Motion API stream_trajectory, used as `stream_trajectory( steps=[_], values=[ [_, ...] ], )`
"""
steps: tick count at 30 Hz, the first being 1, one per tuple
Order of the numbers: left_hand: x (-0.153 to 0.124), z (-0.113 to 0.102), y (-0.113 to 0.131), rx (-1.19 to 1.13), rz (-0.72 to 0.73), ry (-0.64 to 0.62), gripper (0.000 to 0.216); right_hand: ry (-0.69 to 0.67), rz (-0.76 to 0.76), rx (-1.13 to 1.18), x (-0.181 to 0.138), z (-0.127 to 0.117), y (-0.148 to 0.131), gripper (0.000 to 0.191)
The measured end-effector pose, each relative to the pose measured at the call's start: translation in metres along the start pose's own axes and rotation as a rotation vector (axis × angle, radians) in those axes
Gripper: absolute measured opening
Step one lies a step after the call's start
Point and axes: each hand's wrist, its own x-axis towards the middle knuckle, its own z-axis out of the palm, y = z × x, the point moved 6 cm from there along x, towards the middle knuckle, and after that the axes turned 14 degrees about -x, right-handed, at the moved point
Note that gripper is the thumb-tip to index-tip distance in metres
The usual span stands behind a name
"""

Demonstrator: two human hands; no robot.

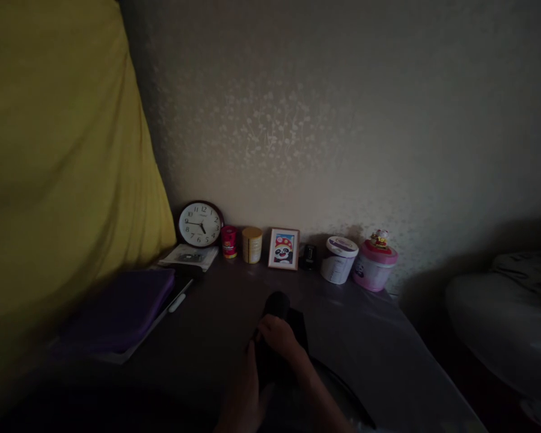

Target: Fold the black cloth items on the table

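Note:
In the dim light, a black cylindrical object [277,305] with a rounded far end rises between my hands over the table; its exact kind cannot be made out. My right hand [277,334] wraps across its upper part with curled fingers. Lower down on the left side, my left hand [246,385] is closed against the same object, its fingers largely hidden. Just beyond my right wrist shows a flat black piece [299,328], and whether it is joined to the cylinder I cannot tell. A black cord or strap [347,388] curves over the tabletop to the right.
Along the wall stand a clock [201,224], a red can [229,242], a yellow-lidded tin [252,245], a panda picture frame [284,249], a white tub [339,261] and a pink tub [373,267]. At left lies a purple case [121,310] beside a white pen [177,302].

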Motion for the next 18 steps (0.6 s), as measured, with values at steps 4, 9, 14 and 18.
stream_trajectory(
  steps=[4, 9, 14, 18],
  values=[
    [-0.002, -0.007, 0.019, 0.075, -0.055, -0.061, 0.078, 0.019, -0.026, -0.154, 0.003, 0.002, -0.002, 0.024],
    [0.007, 0.003, 0.019, 0.202, -0.177, -0.197, 0.073, 0.005, -0.072, -0.050, -0.002, -0.001, -0.005, 0.027],
    [0.011, 0.010, 0.007, 0.207, -0.173, -0.224, 0.062, 0.194, -0.236, 0.206, -0.036, -0.018, -0.008, 0.026],
    [0.008, 0.009, 0.006, 0.179, -0.219, -0.271, 0.065, 0.334, -0.354, 0.169, -0.056, -0.020, -0.003, 0.027]
  ],
)
